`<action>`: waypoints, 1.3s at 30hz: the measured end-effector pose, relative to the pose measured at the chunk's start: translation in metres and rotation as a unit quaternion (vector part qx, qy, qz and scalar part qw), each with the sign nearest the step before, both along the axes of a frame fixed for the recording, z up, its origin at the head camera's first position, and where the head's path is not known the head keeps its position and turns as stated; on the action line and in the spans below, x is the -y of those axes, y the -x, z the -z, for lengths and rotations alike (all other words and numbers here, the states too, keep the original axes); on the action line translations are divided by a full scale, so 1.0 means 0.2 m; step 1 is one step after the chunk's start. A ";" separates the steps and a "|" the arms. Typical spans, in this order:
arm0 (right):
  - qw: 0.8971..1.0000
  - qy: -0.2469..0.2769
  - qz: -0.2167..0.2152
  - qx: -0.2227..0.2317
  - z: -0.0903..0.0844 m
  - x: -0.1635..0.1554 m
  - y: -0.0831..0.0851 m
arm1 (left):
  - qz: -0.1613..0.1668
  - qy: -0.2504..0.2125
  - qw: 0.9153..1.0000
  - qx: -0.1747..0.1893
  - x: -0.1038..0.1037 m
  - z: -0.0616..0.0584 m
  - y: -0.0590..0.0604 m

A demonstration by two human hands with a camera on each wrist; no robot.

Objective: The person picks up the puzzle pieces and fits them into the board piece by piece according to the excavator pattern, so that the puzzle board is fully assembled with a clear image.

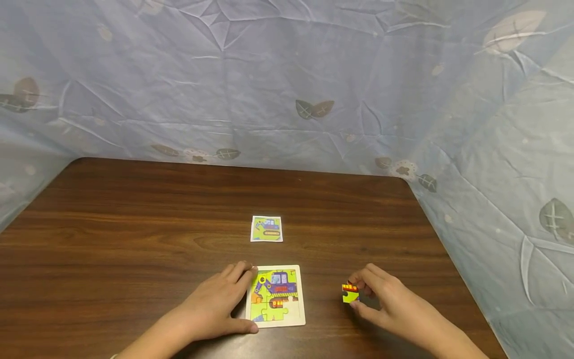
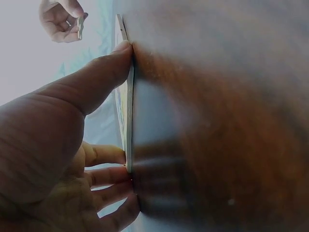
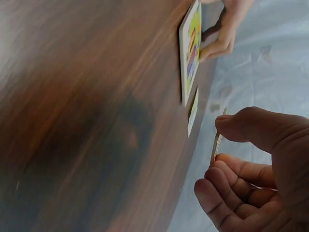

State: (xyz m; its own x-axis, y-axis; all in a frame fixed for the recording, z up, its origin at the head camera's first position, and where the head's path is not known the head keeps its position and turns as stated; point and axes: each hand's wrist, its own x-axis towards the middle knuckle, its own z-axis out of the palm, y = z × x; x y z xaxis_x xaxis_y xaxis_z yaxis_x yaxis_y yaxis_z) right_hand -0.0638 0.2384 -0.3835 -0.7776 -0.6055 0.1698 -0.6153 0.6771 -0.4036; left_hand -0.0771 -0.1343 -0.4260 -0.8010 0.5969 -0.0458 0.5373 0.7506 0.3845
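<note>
A square jigsaw puzzle in a pale frame (image 1: 302,299) lies flat on the table, showing a purple digger on green. Bare backing shows at its lower right. My left hand (image 1: 215,304) holds the frame by its left side, thumb at the near corner and index finger at the far corner. Right of the frame, my right hand (image 1: 390,299) pinches a green, red and yellow puzzle piece (image 1: 351,294) between thumb and fingers, its picture side facing the head camera. In the right wrist view, the piece (image 3: 216,145) appears edge-on, apart from the frame.
A small picture card (image 1: 266,229) with a similar digger lies beyond the frame. The dark wood-grain table (image 1: 134,224) extends around both hands. Pale blue leaf-patterned fabric (image 1: 269,89) hangs behind the table and along its sides.
</note>
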 end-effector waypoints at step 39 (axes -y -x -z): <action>0.987 -0.078 -0.027 0.136 0.08 0.46 0.01 | 0.002 0.006 1.000 -0.001 0.00 -0.01 0.00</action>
State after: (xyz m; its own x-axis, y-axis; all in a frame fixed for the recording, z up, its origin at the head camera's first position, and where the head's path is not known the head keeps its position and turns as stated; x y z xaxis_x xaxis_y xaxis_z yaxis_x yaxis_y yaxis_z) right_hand -0.0656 0.1460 -0.3993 -0.7468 -0.6501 -0.1403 -0.5355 0.7128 -0.4529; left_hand -0.0776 -0.1335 -0.4245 -0.7982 0.6002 -0.0517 0.5417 0.7526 0.3744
